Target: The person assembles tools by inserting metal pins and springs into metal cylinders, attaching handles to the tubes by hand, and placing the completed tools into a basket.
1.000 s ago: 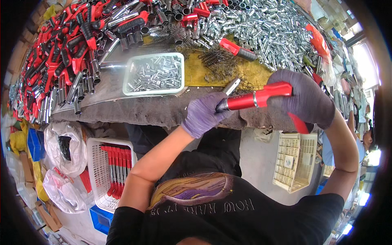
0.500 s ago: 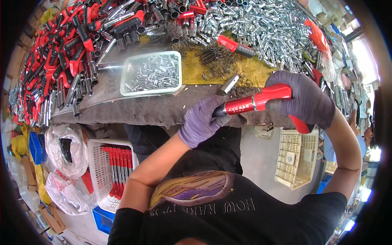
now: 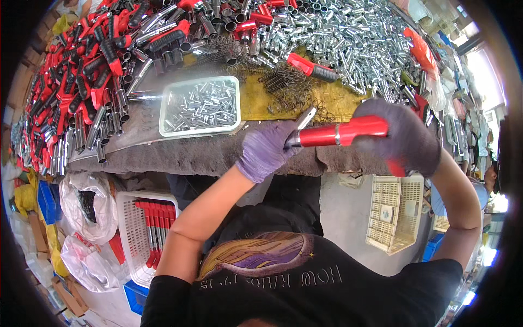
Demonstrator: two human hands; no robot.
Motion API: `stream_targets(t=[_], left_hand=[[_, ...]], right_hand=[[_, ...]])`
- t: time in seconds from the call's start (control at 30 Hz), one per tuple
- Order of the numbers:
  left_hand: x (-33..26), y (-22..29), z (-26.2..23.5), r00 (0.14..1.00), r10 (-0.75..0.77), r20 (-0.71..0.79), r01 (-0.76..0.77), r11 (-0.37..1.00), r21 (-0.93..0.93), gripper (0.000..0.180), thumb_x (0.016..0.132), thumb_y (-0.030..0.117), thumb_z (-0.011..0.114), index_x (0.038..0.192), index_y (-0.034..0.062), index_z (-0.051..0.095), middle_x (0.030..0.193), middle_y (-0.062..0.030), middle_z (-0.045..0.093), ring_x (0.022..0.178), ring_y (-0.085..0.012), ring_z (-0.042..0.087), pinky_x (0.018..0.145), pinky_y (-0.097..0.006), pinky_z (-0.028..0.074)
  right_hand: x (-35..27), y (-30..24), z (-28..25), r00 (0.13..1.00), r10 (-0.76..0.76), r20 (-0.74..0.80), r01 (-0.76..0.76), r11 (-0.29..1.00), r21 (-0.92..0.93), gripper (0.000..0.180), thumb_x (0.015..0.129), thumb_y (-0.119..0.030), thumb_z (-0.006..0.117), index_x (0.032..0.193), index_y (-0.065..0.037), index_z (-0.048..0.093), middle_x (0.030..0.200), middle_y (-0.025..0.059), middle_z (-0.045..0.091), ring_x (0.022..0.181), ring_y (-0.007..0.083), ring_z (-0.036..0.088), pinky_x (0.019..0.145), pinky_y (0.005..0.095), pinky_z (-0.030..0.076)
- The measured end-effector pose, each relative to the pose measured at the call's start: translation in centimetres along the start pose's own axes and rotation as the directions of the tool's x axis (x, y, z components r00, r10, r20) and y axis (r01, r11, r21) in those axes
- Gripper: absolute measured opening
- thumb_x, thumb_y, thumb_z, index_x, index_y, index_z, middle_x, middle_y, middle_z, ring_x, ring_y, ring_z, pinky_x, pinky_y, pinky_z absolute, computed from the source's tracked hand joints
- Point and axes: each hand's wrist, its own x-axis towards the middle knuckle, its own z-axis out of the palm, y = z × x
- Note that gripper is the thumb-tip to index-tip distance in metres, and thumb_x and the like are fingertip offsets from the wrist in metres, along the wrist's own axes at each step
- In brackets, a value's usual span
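My left hand [image 3: 268, 150] has its fingers gripping the metal end of the red tool [image 3: 321, 135], my right hand [image 3: 402, 136] has its own wrapped round the other, at the worktop's near edge, right of the tray [image 3: 238, 106].

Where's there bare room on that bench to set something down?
Mainly the brown cloth along the front edge, in front of the white tub and left of the left hand. Smaller patches: grey board between tub and red-and-black handles, yellow sheet between tub and springs. Further back it's crowded with handles, springs and metal parts.
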Motion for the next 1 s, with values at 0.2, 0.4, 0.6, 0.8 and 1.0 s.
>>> stream_targets(t=[0.2, 0.4, 0.6, 0.8, 1.0], left_hand=[[-0.7, -1.6, -0.4, 0.981, 0.192, -0.027, -0.183, 0.876, -0.445, 0.049, 0.075, 0.032, 0.072, 0.114, 0.0067, 0.054, 0.091, -0.0144, 0.062, 0.078, -0.0302, 0.063, 0.065, -0.037, 0.051], [-2.6, 0.0, 0.7, 0.970, 0.090, -0.228, -0.169, 0.918, -0.358, 0.047, 0.077, 0.028, 0.071, 0.114, 0.0041, 0.053, 0.096, -0.0140, 0.061, 0.080, -0.0283, 0.063, 0.071, -0.035, 0.050], [1.1, -0.3, -2.7, 0.961, 0.107, 0.255, 0.024, 0.886, -0.463, 0.041, 0.075, 0.028, 0.074, 0.108, 0.0070, 0.058, 0.091, -0.0124, 0.062, 0.077, -0.0268, 0.063, 0.069, -0.033, 0.051], [-1.6, 1.6, -0.1, 0.995, -0.024, 0.102, 0.035, 0.993, -0.111, 0.039, 0.074, 0.028, 0.075, 0.105, 0.0095, 0.061, 0.089, -0.0132, 0.065, 0.085, -0.0316, 0.063, 0.072, -0.036, 0.051], [-0.3, 1.5, -2.1, 0.973, 0.073, 0.220, 0.010, 0.935, -0.356, 0.044, 0.074, 0.031, 0.074, 0.110, 0.0100, 0.058, 0.092, -0.0139, 0.065, 0.084, -0.0324, 0.063, 0.071, -0.039, 0.051]], right_hand=[[0.1, -0.6, 0.2, 0.994, -0.081, 0.070, 0.093, 0.979, -0.184, 0.030, 0.073, -0.025, 0.072, 0.096, -0.008, 0.062, 0.079, 0.0123, 0.063, 0.075, 0.0312, 0.064, 0.068, 0.0361, 0.051], [0.4, -0.7, 0.4, 0.996, -0.039, 0.076, 0.047, 0.993, -0.110, 0.031, 0.074, -0.032, 0.071, 0.095, -0.011, 0.063, 0.080, 0.0118, 0.063, 0.074, 0.0321, 0.063, 0.067, 0.0384, 0.051], [0.0, -1.7, 0.5, 0.986, -0.131, 0.108, 0.153, 0.962, -0.227, 0.031, 0.073, -0.031, 0.071, 0.094, -0.010, 0.063, 0.082, 0.0108, 0.063, 0.076, 0.0305, 0.063, 0.068, 0.0370, 0.051], [-0.5, 0.5, 1.7, 0.949, 0.293, 0.118, -0.312, 0.930, 0.196, 0.033, 0.072, -0.026, 0.073, 0.096, -0.006, 0.062, 0.079, 0.0109, 0.064, 0.074, 0.0263, 0.065, 0.068, 0.0348, 0.051], [-2.3, 1.0, 2.2, 0.985, 0.159, 0.073, -0.164, 0.984, 0.075, 0.042, 0.073, -0.030, 0.075, 0.102, -0.003, 0.063, 0.084, 0.0130, 0.065, 0.076, 0.0206, 0.066, 0.072, 0.0322, 0.051]])
